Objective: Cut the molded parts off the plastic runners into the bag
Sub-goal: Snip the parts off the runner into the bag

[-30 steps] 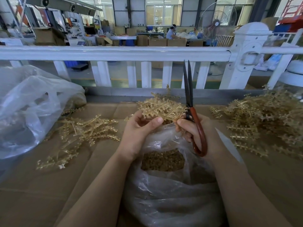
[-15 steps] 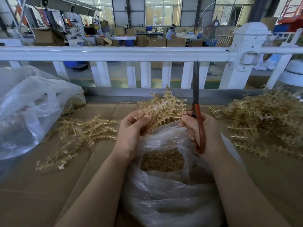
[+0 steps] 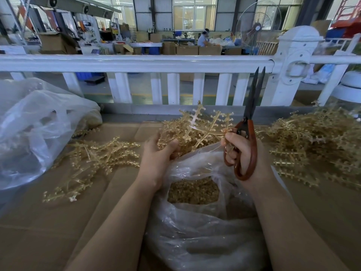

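Heaps of plastic runners (image 3: 316, 141) far right and more (image 3: 93, 159) left on the cardboard-covered table (image 3: 39, 231); big clear sack (image 3: 33, 130) far left, white railing (image 3: 136, 62) beyond. Clear bag (image 3: 205, 241) near centre, open, holding cut molded parts (image 3: 193, 190). Left hand (image 3: 158, 153) gripping a runner bundle (image 3: 195, 130) above the bag. Right hand (image 3: 242, 147) closed through the scissors (image 3: 250, 124) handles, fingertips pinching the bundle, blades pointing up, slightly parted.

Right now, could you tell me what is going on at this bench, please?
A person is trimming molded parts off plastic runners. The left hand grips a bunch of runners above an open bag that already holds loose parts. The right hand holds scissors, blades pointing up and nearly closed, not cutting. More runners lie in piles on either side.
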The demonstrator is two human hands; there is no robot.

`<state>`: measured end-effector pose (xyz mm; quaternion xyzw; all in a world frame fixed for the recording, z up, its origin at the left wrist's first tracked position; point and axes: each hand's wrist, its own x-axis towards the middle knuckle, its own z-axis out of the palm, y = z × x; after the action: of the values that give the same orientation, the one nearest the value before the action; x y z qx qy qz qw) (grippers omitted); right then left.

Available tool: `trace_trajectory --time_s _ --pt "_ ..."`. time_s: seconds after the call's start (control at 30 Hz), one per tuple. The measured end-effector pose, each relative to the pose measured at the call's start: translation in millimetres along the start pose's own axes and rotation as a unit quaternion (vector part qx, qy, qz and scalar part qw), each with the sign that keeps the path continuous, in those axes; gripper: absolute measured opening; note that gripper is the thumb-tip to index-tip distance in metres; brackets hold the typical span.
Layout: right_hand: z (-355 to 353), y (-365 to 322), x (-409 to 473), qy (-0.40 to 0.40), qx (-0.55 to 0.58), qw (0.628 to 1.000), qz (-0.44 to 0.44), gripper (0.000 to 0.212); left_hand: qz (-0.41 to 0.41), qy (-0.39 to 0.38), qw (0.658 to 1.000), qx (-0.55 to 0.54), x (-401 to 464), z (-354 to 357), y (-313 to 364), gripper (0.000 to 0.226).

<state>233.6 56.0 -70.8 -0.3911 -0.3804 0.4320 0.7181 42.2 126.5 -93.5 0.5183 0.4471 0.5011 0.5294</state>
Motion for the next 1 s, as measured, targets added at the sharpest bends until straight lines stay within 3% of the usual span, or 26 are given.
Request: trace_trajectory --time_s 0.07,0.13,0.2,0.27,0.37,0.43,0.5,0.57,0.73,0.93,1.0 --pt "-1 1 0 -0.013 -0.006 1.000 -0.003 0.020 0.023 0.024 0.998 0.052 2 -1 0 0.092" --pt "0 1 0 -0.022 -0.011 1.000 -0.001 0.026 0.062 0.052 0.993 0.083 -2 0 1 0.097" --pt "0 0 -2 -0.024 -0.020 1.000 0.002 0.021 0.127 0.056 0.989 0.055 -9 1 5 0.084" --pt "0 0 -2 -0.030 -0.023 0.999 0.003 0.013 0.168 0.005 0.986 0.017 -16 3 11 0.073" --pt "0 -1 -3 -0.044 -0.043 0.998 0.005 0.005 0.170 -0.074 0.982 0.042 -18 6 13 0.063" --pt "2 0 -3 -0.034 -0.071 0.997 0.006 0.011 0.185 -0.102 0.976 0.044 -21 10 15 0.035" --pt "3 2 -2 -0.017 -0.087 0.996 0.004 0.014 0.222 -0.098 0.970 0.014 -22 12 15 0.012" --pt "3 4 -1 -0.013 -0.073 0.997 0.000 0.009 0.248 -0.062 0.967 -0.005 -21 12 14 0.005" --pt "1 6 -2 -0.006 -0.064 0.998 -0.018 0.014 0.308 -0.016 0.951 -0.005 -17 8 16 0.024" --pt "3 1 -5 -0.029 -0.090 0.995 0.038 0.036 0.355 0.026 0.934 0.010 -14 6 13 0.031" --pt "4 -2 -6 -0.055 -0.103 0.991 0.067 0.032 0.385 0.022 0.922 0.034 -16 8 14 0.031"
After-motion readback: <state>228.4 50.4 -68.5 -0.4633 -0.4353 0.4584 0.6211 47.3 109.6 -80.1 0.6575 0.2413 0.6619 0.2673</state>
